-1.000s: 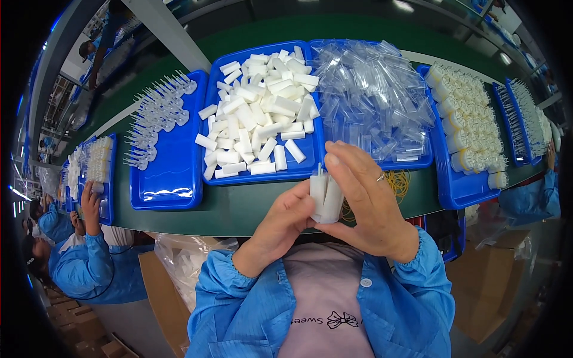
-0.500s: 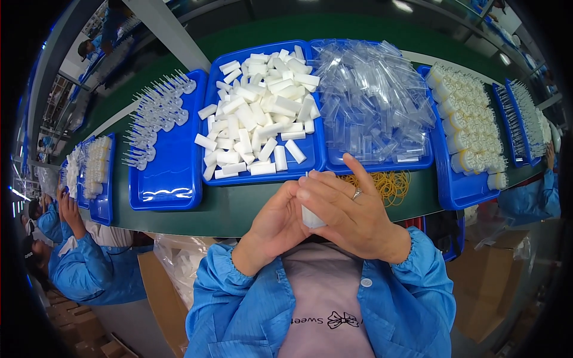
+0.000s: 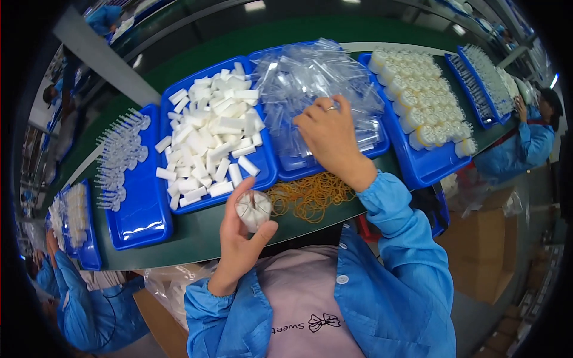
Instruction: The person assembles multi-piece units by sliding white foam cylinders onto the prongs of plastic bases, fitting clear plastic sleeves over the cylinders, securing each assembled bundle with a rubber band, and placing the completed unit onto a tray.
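My left hand (image 3: 242,238) is curled around a small bundle of white pieces (image 3: 253,209), thumb on one side and fingers wrapped behind, so it is closed on the bundle and holds it upright just above the near edge of the green tabletop (image 3: 179,238). It looks light and fairly stiff, several short sticks pressed together; I judge they would slide apart if I loosened my grip, so the hold belongs around the middle, squeezing evenly from all sides.

My right hand (image 3: 331,134) reaches out toward 12 o'clock and rests on the heap of clear plastic bags (image 3: 316,89) in the middle blue tray (image 3: 382,146). The fingers are bent down into the bags; whether they have pinched one I cannot tell. The bags seem thin, limp and slippery, best taken by an edge.

At 10 o'clock from the bundle lies a blue tray of loose white blocks (image 3: 209,137). Just beside the bundle at 3 o'clock is a pile of yellow rubber bands (image 3: 310,194). Further round at 2 o'clock stands a tray of round white parts (image 3: 427,101).
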A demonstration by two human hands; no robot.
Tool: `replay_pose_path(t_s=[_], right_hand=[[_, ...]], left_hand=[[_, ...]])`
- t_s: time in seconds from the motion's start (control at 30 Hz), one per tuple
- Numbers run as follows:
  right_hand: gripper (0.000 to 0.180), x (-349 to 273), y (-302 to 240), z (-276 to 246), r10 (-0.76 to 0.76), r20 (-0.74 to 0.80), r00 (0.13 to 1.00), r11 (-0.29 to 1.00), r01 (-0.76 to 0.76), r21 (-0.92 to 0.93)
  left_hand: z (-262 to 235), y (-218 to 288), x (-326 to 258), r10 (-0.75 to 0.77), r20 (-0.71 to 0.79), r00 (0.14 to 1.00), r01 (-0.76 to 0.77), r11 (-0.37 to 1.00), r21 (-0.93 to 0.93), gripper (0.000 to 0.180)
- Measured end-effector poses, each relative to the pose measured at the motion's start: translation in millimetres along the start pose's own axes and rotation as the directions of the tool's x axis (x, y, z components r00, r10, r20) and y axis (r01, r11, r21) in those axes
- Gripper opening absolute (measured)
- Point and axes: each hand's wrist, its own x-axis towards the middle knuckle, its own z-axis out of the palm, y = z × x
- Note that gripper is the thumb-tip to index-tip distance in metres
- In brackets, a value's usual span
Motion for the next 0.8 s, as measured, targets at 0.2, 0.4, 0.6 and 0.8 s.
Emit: replay_pose_path(t_s=[0.2,0.4,0.6,0.8], right_hand=[[0.017,1,-9,-19,0.143,-0.156,0.977,0.964,-0.102,0.247],[0.022,0,-35,-70,0.211,0.132,0.969,0.274,-0.188,0.943],[0.023,-3,-58,-97,0.047,-0.146,0.988,0.577,0.092,0.811],[0.021,-13,-59,-93,0.212,0.000,0.977,0.464,-0.100,0.880]], left_hand=[[-16,-4,0,-0.001,-0.052,0.999,0.004,0.998,0.057,0.073],[1,0,3,0.099,-0.152,0.983,-0.091,0.994,0.058,0.080],[-5,2,4,-0.051,-0.027,0.998,0.048,0.994,-0.097,0.077],[3,4,-3,0.118,0.027,0.993,-0.117,0.992,-0.039,0.055]])
